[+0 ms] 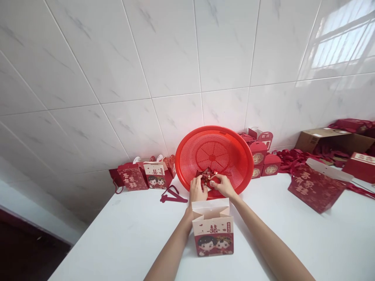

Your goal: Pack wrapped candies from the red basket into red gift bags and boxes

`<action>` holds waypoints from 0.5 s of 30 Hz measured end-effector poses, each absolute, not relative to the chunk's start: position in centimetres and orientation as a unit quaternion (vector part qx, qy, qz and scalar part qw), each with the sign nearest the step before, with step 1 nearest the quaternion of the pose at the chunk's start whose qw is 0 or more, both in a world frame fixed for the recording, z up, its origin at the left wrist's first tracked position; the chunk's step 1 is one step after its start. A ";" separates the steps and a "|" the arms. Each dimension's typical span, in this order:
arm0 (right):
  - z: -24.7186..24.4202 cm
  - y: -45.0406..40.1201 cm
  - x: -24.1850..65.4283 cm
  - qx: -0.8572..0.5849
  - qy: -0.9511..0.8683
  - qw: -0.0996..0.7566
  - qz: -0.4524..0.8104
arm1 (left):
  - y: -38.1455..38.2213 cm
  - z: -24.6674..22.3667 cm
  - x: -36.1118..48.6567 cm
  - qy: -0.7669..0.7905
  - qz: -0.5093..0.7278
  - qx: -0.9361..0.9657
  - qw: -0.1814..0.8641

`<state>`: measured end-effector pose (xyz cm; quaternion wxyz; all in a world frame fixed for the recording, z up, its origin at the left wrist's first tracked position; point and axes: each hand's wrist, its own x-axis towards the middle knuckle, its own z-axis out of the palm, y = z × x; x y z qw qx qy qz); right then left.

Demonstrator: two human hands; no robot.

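A red plastic mesh basket (215, 132) leans tilted against the wall, with a small heap of shiny red wrapped candies (208, 174) at its lower side. My left hand (198, 189) is in the heap from the left, its fingers curled on candies. From the right, my right hand (222, 185) closes thumb and fingers on candies beside it. Between my forearms stands a cream-and-red paper gift box (213, 236), its top open and two cartoon figures on the front. How many candies each hand holds is hidden.
Red gift boxes (133, 177) and a dark red ribbon strap (174, 196) lie left of the basket. Small red boxes (271, 164) are stacked to its right. Farther right are an open red box (316, 187), ribbons (288, 159) and a cardboard carton (306, 141).
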<state>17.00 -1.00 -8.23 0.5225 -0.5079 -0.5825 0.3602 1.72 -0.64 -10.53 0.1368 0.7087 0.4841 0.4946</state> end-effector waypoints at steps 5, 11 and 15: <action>-8.3 -1.0 16.4 -0.496 -0.554 0.539 0.395 | -0.3 -10.1 1.4 0.486 0.499 0.700 0.158; -8.4 -1.0 16.5 -0.494 -0.536 0.559 0.395 | -0.5 -8.9 1.2 0.469 0.547 0.644 0.257; -8.1 -1.1 16.6 -0.466 -0.546 0.572 0.396 | -0.6 -8.7 1.6 0.453 0.567 0.602 0.332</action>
